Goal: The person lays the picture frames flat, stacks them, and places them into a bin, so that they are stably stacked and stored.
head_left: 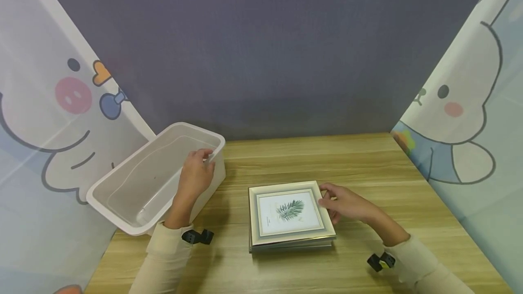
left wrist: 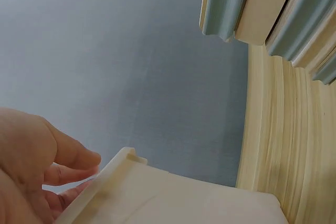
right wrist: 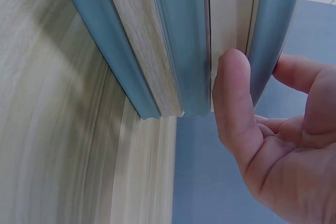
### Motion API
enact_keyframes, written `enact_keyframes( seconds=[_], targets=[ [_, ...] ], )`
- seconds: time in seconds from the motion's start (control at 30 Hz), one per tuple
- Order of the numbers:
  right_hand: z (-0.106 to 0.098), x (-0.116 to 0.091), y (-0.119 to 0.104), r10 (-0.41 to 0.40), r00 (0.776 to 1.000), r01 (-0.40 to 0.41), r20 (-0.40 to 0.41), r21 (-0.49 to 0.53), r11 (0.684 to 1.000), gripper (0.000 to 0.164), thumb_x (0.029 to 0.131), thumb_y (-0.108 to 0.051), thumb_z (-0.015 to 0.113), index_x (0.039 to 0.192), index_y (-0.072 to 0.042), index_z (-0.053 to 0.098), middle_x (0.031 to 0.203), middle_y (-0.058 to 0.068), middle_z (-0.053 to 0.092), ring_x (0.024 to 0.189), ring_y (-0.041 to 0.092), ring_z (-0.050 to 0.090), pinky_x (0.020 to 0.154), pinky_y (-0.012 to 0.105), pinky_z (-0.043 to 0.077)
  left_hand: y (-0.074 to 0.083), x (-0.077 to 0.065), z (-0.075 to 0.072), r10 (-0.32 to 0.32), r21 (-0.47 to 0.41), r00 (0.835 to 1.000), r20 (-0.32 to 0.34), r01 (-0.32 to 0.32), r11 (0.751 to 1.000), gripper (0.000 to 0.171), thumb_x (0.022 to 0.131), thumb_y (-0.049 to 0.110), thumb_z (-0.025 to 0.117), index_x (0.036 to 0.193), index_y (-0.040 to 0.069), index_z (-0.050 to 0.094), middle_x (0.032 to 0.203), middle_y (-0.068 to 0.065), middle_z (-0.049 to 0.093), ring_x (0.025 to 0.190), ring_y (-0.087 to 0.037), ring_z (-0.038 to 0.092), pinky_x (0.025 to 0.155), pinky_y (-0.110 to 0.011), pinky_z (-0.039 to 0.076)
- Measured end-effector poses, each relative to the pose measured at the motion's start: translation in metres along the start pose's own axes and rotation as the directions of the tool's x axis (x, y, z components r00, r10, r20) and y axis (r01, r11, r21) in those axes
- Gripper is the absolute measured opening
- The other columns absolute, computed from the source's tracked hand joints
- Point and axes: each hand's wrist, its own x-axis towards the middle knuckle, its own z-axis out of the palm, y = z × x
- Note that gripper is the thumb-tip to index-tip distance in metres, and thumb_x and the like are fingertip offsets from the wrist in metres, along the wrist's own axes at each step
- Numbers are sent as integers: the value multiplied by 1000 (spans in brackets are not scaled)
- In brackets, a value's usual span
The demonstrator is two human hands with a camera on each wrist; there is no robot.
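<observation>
A stack of cream and blue-grey picture frames lies on the table, the top picture frame (head_left: 292,244) showing a green leaf print. My right hand (head_left: 347,203) is at its right edge. In the right wrist view, one fingertip (right wrist: 234,66) lies against the side of the stack and another digit reaches the top frame's (right wrist: 274,19) face, pinching it. My left hand (head_left: 196,173) hovers over the right rim of a white plastic bin (head_left: 135,167), fingers loosely bent. The left wrist view has those fingers (left wrist: 76,156) beside the bin's rim (left wrist: 97,190), gripping nothing visible.
The bin stands slanted at the table's left, against a cartoon-printed side panel (head_left: 53,117). A dark grey panel (head_left: 265,58) rises along the back of the wood-grain table (head_left: 310,153). Another printed panel (head_left: 470,117) borders the right side.
</observation>
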Motion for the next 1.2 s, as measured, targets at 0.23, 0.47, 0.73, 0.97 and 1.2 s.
enact_keyframes(
  seconds=[0.23,0.47,0.73,0.97,1.2],
  targets=[
    [0,-1,-1,4,1000,-4,1,3,1000,69,105,-22,57,153,14,22,95,11,60,69,22,66,64,52,61,-5,2,0,21,30,999,-39,-20,999,34,92,-3,59,125,-6,63,115,-26,68,111,-44,61,99,-55,48],
    [1,-1,0,8,1000,-8,-2,-12,1000,70,105,-25,57,154,13,23,94,9,59,66,21,64,63,49,61,-5,2,0,33,25,998,-48,-32,999,32,91,-4,60,122,-6,65,111,-24,71,108,-43,64,96,-55,48],
    [0,-2,1,9,1000,-9,-5,-28,1000,71,105,-27,57,153,13,23,92,9,59,63,22,65,62,49,61,-5,2,1,32,19,999,-37,-31,999,33,91,-4,61,124,-3,65,112,-21,72,109,-41,65,95,-53,50],
    [-1,-3,2,20,1000,-21,-12,-31,999,70,105,-27,57,154,12,24,92,10,59,62,22,65,63,52,60,-3,2,3,53,2,997,-51,-53,999,33,90,-4,62,123,-1,66,111,-20,73,106,-40,66,92,-52,51],
    [-1,-2,5,19,1000,-19,-13,-52,998,70,106,-29,56,153,13,25,92,10,59,62,23,65,62,48,61,0,1,5,76,-11,995,-59,-77,997,32,89,-6,64,120,0,68,109,-19,73,104,-39,67,91,-52,51]
  ],
)
